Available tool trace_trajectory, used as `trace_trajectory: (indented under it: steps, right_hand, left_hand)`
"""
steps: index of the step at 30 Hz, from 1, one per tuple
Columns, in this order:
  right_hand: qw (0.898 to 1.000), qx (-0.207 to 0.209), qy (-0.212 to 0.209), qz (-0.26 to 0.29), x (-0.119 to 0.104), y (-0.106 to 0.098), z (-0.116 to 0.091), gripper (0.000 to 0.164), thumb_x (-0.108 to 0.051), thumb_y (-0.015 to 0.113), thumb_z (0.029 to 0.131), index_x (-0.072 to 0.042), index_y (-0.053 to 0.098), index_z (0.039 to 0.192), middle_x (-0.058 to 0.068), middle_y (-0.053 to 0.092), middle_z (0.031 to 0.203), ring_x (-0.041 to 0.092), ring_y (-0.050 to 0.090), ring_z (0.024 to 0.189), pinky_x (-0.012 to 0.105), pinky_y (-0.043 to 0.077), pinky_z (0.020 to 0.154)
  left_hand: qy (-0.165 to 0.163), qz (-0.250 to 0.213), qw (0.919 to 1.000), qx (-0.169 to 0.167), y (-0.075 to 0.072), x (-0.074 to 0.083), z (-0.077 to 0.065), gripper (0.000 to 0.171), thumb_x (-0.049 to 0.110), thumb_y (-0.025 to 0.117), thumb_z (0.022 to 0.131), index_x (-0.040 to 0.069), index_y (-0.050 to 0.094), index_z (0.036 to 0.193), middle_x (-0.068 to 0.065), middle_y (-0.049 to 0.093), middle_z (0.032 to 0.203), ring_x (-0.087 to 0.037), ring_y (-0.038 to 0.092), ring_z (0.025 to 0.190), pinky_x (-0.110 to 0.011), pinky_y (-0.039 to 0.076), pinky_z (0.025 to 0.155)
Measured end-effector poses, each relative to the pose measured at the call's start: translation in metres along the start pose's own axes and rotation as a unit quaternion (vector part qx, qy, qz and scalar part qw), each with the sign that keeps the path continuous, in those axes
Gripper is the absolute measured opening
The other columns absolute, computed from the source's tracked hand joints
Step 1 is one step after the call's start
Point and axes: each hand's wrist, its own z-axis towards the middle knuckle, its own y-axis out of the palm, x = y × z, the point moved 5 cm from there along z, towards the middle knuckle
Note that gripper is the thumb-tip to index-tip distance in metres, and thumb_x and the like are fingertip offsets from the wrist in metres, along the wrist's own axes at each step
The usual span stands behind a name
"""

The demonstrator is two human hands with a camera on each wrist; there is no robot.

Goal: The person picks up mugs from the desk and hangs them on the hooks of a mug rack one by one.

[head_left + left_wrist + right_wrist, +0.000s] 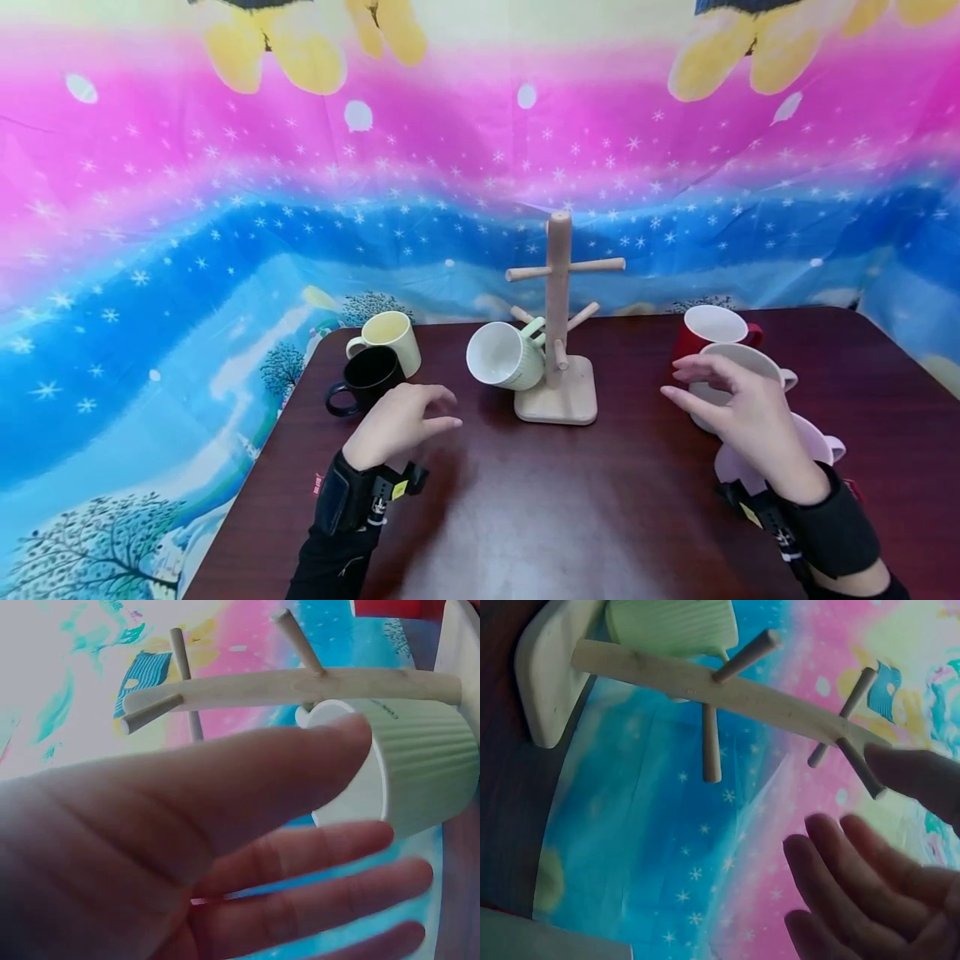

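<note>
A wooden mug tree (557, 300) stands at the middle of the table, pegs sticking out at two heights. By its handle, a pale green ribbed mug (517, 358) hangs tilted on a lower peg, mouth facing left. My left hand (401, 425) hovers left of the tree beside a black mug (375, 371), fingers relaxed, holding nothing; the left wrist view has its thumb overlapping the green mug (427, 761). Over a light grey mug (753, 358) and a pink mug (817, 437) on the right, my right hand (753, 417) hangs loosely curved with nothing in it.
A pale yellow mug (405, 342) stands behind the black one at the left. At the back of the right-hand row is a red mug (690, 337) with a white inside. A printed cloth (450, 167) hangs behind the dark wooden table (510, 517).
</note>
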Motion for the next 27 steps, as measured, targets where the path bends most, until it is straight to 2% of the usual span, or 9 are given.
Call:
trace_trajectory:
  steps: [3, 5, 9, 13, 17, 19, 21, 25, 27]
  right_hand:
    - [0.997, -0.030, -0.049, -0.050, -0.007, 0.008, -0.002, 0.031, -0.017, 0.080, 0.069, -0.011, 0.067, 0.097, 0.003, 0.069, 0.088, -0.005, 0.055, 0.079, 0.007, 0.041, 0.067]
    - [0.993, -0.063, -0.064, -0.075, -0.010, 0.015, -0.004, 0.032, -0.021, 0.080, 0.069, -0.012, 0.068, 0.097, 0.001, 0.069, 0.088, 0.004, 0.059, 0.077, 0.017, 0.045, 0.066]
    - [0.987, -0.120, -0.049, -0.092, -0.010, 0.026, -0.008, 0.031, -0.028, 0.078, 0.072, -0.014, 0.068, 0.098, -0.001, 0.069, 0.091, 0.015, 0.063, 0.079, 0.031, 0.050, 0.069]
    - [0.986, -0.130, -0.041, -0.092, -0.008, 0.028, -0.008, 0.031, -0.030, 0.077, 0.073, -0.015, 0.068, 0.098, -0.001, 0.069, 0.093, 0.016, 0.064, 0.082, 0.035, 0.051, 0.070]
    - [0.987, -0.126, -0.048, -0.091, -0.008, 0.028, -0.006, 0.029, -0.029, 0.076, 0.073, -0.015, 0.067, 0.097, -0.002, 0.069, 0.091, 0.015, 0.064, 0.080, 0.034, 0.051, 0.069]
    - [0.987, -0.124, -0.050, -0.093, -0.008, 0.029, -0.005, 0.028, -0.028, 0.077, 0.073, -0.016, 0.068, 0.096, -0.003, 0.069, 0.090, 0.014, 0.064, 0.079, 0.032, 0.051, 0.068]
    - [0.986, -0.129, -0.051, -0.092, -0.008, 0.031, -0.004, 0.028, -0.028, 0.077, 0.072, -0.016, 0.068, 0.096, -0.002, 0.069, 0.090, 0.013, 0.064, 0.078, 0.030, 0.051, 0.067]
    - [0.984, -0.147, -0.046, -0.088, -0.006, 0.034, -0.004, 0.029, -0.030, 0.077, 0.073, -0.015, 0.068, 0.096, -0.002, 0.069, 0.090, 0.013, 0.064, 0.078, 0.029, 0.052, 0.067]
    - [0.983, -0.154, -0.044, -0.084, -0.004, 0.036, -0.003, 0.030, -0.031, 0.076, 0.073, -0.015, 0.067, 0.097, -0.001, 0.069, 0.091, 0.014, 0.065, 0.078, 0.030, 0.052, 0.067]
  left_hand:
    - [0.010, -0.019, 0.9997, 0.008, -0.003, -0.003, -0.003, 0.025, 0.029, 0.067, 0.083, 0.015, 0.067, 0.103, -0.001, 0.069, 0.095, -0.013, 0.064, 0.086, -0.027, 0.050, 0.075]
    - [0.009, -0.028, 0.9994, 0.017, -0.006, -0.006, -0.006, 0.025, 0.029, 0.068, 0.083, 0.015, 0.067, 0.104, -0.001, 0.069, 0.096, -0.014, 0.064, 0.087, -0.027, 0.050, 0.075]
    - [-0.009, -0.040, 0.9975, 0.058, -0.019, -0.022, -0.015, 0.030, 0.025, 0.070, 0.081, 0.014, 0.066, 0.108, -0.003, 0.067, 0.103, -0.019, 0.064, 0.094, -0.032, 0.051, 0.079]
    - [-0.058, -0.050, 0.9909, 0.111, -0.041, -0.058, -0.027, 0.041, 0.021, 0.073, 0.078, 0.011, 0.062, 0.116, -0.012, 0.063, 0.114, -0.028, 0.062, 0.101, -0.042, 0.050, 0.085]
    - [-0.122, -0.088, 0.9793, 0.136, -0.063, -0.109, -0.038, 0.062, 0.027, 0.073, 0.078, 0.010, 0.048, 0.132, -0.018, 0.048, 0.134, -0.037, 0.049, 0.119, -0.051, 0.041, 0.096]
    - [-0.147, -0.125, 0.9730, 0.127, -0.066, -0.133, -0.042, 0.074, 0.030, 0.072, 0.079, 0.011, 0.037, 0.141, -0.019, 0.037, 0.143, -0.039, 0.038, 0.128, -0.055, 0.035, 0.099]
    - [-0.158, -0.146, 0.9709, 0.105, -0.064, -0.152, -0.045, 0.079, 0.031, 0.072, 0.079, 0.009, 0.031, 0.143, -0.021, 0.033, 0.145, -0.041, 0.036, 0.129, -0.055, 0.035, 0.099]
    - [-0.160, -0.107, 0.9810, 0.027, -0.049, -0.171, -0.043, 0.066, 0.030, 0.068, 0.082, 0.001, 0.043, 0.136, -0.025, 0.047, 0.134, -0.041, 0.046, 0.119, -0.050, 0.042, 0.092]
    - [-0.156, -0.080, 0.9843, 0.016, -0.042, -0.175, -0.040, 0.055, 0.028, 0.066, 0.084, -0.002, 0.052, 0.128, -0.025, 0.054, 0.124, -0.038, 0.054, 0.109, -0.044, 0.046, 0.085]
